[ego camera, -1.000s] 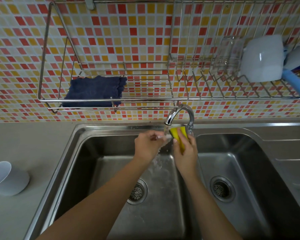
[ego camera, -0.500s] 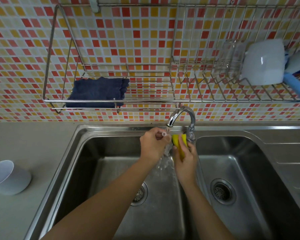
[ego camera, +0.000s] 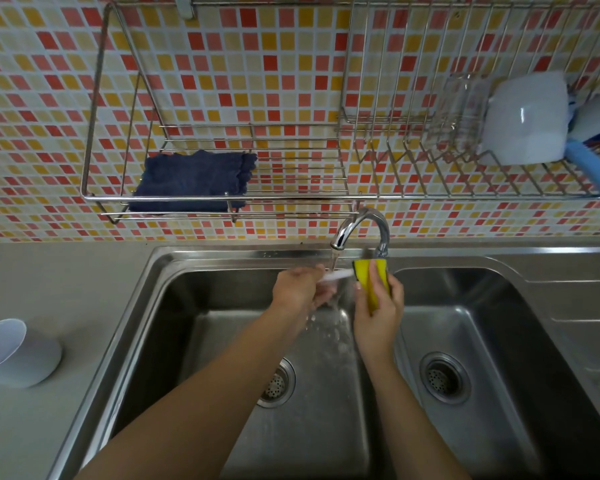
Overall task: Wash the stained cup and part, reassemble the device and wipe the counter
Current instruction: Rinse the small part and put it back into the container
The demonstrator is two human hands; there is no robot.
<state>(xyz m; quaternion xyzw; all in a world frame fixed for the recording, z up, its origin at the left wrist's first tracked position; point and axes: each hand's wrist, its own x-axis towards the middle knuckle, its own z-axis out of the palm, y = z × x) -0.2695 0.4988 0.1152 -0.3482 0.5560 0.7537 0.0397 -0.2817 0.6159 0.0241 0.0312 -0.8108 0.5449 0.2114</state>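
Observation:
Over the left sink basin [ego camera: 201, 327], my left hand [ego camera: 300, 289] holds a small pale part [ego camera: 336, 274] in the stream of water from the tap [ego camera: 359, 226]. The part is blurred and mostly hidden by my fingers. My right hand [ego camera: 378, 313] grips a yellow sponge [ego camera: 373, 278] just to the right of the stream, apart from the part. A white cup [ego camera: 14, 353] lies tilted on the grey counter [ego camera: 59, 282] at the far left. A dark blue cloth [ego camera: 194, 180] lies on the left wire wall rack.
The right basin [ego camera: 499, 341] holds only its drain strainer. On the right wire rack [ego camera: 413, 174] sit a clear glass [ego camera: 459, 112] and a white cup [ego camera: 527, 119], with a blue-handled item [ego camera: 589, 164] at the far right edge. A ribbed draining board [ego camera: 589, 306] lies right of the sinks.
My left hand has turned the part so that its pale end sticks out under the stream. My right hand with the sponge has drawn slightly away to the right.

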